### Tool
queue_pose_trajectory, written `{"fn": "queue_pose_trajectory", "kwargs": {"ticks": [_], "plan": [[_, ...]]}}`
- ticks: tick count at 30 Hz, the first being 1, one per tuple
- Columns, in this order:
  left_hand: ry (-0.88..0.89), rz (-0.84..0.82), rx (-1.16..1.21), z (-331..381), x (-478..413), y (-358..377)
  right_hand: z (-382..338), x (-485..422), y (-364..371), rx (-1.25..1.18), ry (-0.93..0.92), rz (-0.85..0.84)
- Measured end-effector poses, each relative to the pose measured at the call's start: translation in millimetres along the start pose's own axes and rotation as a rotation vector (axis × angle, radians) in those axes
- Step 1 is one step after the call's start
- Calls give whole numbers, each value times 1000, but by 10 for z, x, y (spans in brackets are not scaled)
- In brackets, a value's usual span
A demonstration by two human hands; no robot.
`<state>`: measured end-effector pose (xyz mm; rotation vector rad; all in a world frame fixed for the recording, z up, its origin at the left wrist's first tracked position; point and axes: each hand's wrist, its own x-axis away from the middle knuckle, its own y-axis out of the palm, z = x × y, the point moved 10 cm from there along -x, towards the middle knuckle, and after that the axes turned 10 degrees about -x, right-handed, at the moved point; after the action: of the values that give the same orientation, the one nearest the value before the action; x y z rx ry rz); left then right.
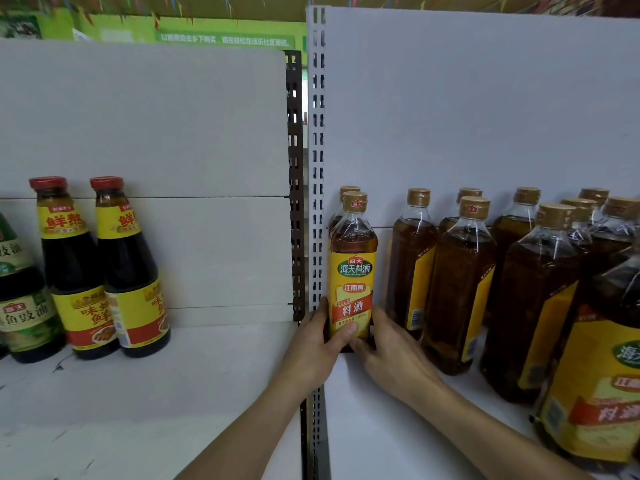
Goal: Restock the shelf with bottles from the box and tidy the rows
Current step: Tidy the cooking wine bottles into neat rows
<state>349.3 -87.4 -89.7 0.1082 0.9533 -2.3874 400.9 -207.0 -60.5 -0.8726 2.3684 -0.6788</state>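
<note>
Amber cooking-wine bottle [353,271] at left end of right-bay shelf [363,427], beside white upright [316,168] | left hand [322,344] and right hand [391,355] clasp its base | seat flat, label forward, squared with rear bottle [349,189]

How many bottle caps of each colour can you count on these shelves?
Red caps: 2
Gold caps: 10
Total: 12

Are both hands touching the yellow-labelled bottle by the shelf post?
Touching. The head view shows the left hand and right hand wrapped round the base of the cooking wine bottle, thumb on its label.
</note>
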Motion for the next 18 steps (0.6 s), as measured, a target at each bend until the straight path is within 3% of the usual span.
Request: {"fn": "queue_pose_trajectory", "kwargs": {"ticks": [9, 13, 18], "plan": [[-18, 17, -66, 56, 50, 9, -98, 87, -37, 58, 24, -16], [-45, 158, -29, 161, 145, -161, -179, 97, -136, 72, 18, -43], [57, 401, -73, 557, 350, -497, -241, 83, -331, 151, 40, -29]]}}
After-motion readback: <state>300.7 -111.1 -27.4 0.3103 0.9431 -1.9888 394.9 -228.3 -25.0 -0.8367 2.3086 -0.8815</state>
